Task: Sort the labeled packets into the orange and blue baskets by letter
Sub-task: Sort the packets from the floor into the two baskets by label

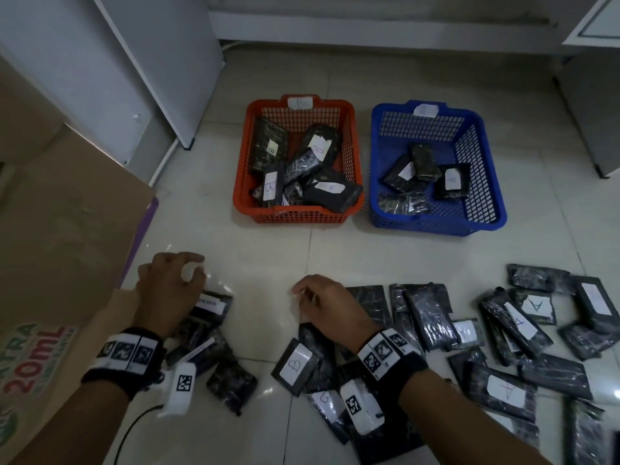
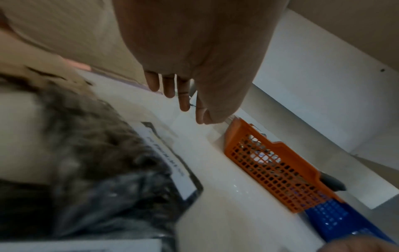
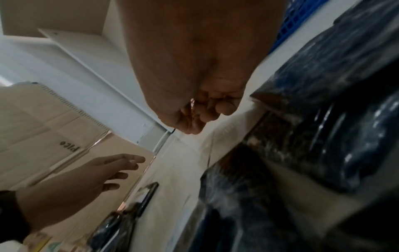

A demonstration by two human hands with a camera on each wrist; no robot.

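An orange basket marked B holds several dark packets. To its right a blue basket marked A holds a few more. Dark plastic packets with white labels lie on the floor: a small pile at the left, a B packet in the middle, several A packets at the right. My left hand hovers over the left pile, its fingers relaxed and holding nothing. My right hand hangs above the middle packets, its fingers curled into the palm with nothing in them.
A large cardboard box lies at the left, close to my left arm. White cabinets stand behind it and at the far right. Bare tiled floor separates my hands from the baskets. A thin cable runs below my left wrist.
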